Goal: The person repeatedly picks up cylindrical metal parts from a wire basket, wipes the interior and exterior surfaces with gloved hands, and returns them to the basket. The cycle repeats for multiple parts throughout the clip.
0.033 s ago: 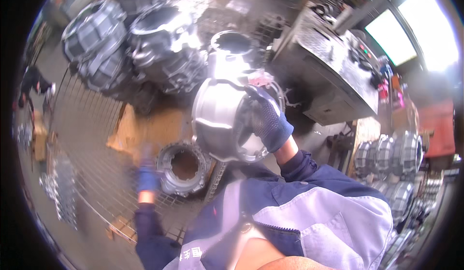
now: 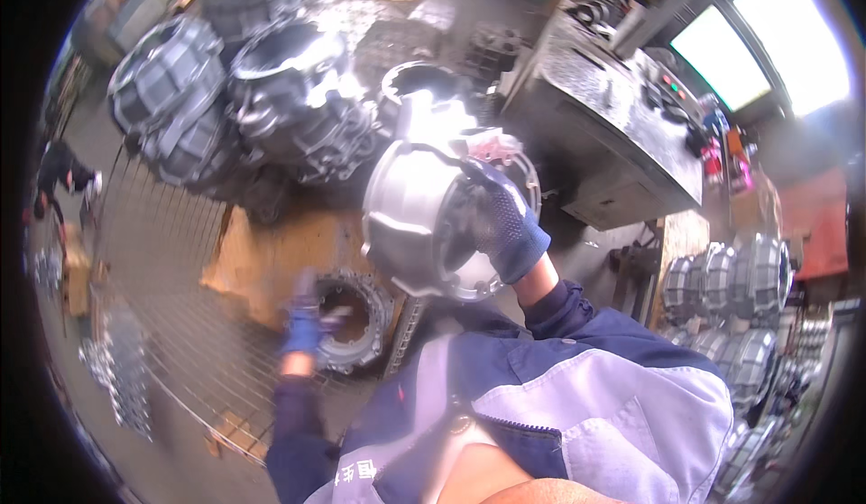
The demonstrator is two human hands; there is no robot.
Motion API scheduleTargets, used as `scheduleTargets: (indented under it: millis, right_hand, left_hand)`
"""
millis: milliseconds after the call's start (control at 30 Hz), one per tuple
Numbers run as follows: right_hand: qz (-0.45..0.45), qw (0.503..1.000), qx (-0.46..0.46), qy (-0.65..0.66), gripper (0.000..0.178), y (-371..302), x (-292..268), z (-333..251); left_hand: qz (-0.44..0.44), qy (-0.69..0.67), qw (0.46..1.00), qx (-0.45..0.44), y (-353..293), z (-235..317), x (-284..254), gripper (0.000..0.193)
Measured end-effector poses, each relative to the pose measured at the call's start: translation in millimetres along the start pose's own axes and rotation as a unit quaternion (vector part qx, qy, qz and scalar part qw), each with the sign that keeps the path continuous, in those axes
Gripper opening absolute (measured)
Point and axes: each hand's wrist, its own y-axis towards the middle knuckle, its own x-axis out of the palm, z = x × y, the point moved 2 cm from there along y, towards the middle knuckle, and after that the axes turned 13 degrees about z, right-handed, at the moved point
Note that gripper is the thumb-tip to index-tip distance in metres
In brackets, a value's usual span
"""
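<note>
- The right hand (image 2: 511,229), in a dark blue dotted glove, grasps a large silver metal housing (image 2: 401,211) by its open end, the fingers curled at the rim.
- This housing is in front of the person's chest, on its side with the wide opening facing right.
- The left hand (image 2: 303,325), in a blue glove, is blurred over the left edge of a ring-shaped metal housing (image 2: 382,322); whether it grips or merely passes over cannot be told.
- That ring-shaped piece lies below and left of the raised one, its round opening facing up, beside a tan sheet (image 2: 257,256) on wire mesh (image 2: 162,220).
- Similar ribbed castings (image 2: 298,98) are piled beyond the sheet.
- To the right is a grey metal cabinet (image 2: 622,166); more housings (image 2: 729,287) are stacked near the right edge.
- Another person (image 2: 59,168) bends at far left.
</note>
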Motion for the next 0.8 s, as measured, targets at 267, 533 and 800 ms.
scheduleTargets:
  millis: [267, 533, 800]
  right_hand:
    - [0.187, 0.947, 0.014, 0.262, 0.024, 72, -151, -98]
    - [0.137, 0.931, -0.005, 0.338, 0.027, 244, -306, -164]
    - [0.106, 0.990, -0.074, -0.053, 0.024, 427, -420, -137]
  left_hand:
    - [-0.222, -0.169, 0.953, 0.119, 142, 247, 324, 0.049]
    - [-0.095, -0.339, 0.912, 0.211, 323, 402, 408, 0.050]
    - [-0.037, -0.192, 0.959, 0.207, 440, 457, 404, 0.068]
